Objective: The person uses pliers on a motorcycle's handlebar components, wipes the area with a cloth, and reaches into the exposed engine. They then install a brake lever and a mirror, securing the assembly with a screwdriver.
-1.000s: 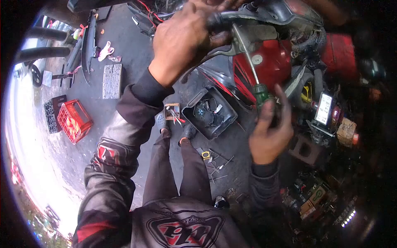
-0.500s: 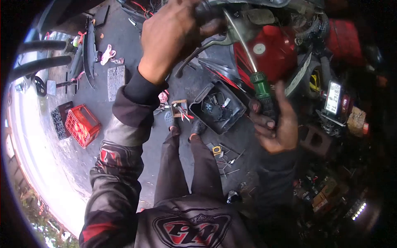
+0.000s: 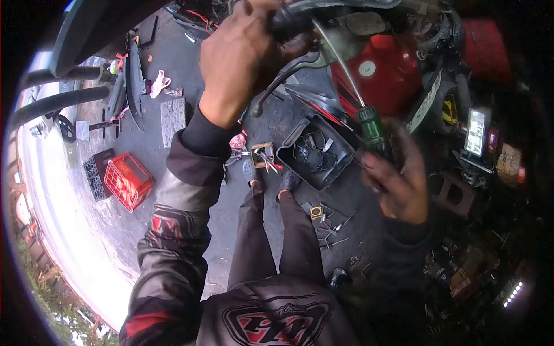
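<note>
In the head view, my right hand (image 3: pixel 404 179) is closed round the lower end of a screwdriver with a green handle (image 3: pixel 372 128). Its long metal shaft slants up and left, and the tip meets the handlebar area beside my left hand. My left hand (image 3: pixel 239 57) is wrapped round the dark end of the motorcycle handlebar (image 3: pixel 288 20), its fingertips partly hidden. Just below that hand a metal lever (image 3: pixel 277 83) curves down and left. Behind the shaft lies the red fuel tank (image 3: pixel 381 69) with a round white sticker.
On the floor stand a black bin (image 3: pixel 317 153) with cables inside, a small box of tools (image 3: pixel 265 157) and a red crate (image 3: pixel 130 181). Loose tools (image 3: pixel 329 225) lie right of my legs. A licence plate (image 3: pixel 475 132) shows at the right.
The whole view has shifted, so the floor items appear farther right. My right hand's fingers have changed position on the screwdriver handle. My left hand keeps its hold on the handlebar.
</note>
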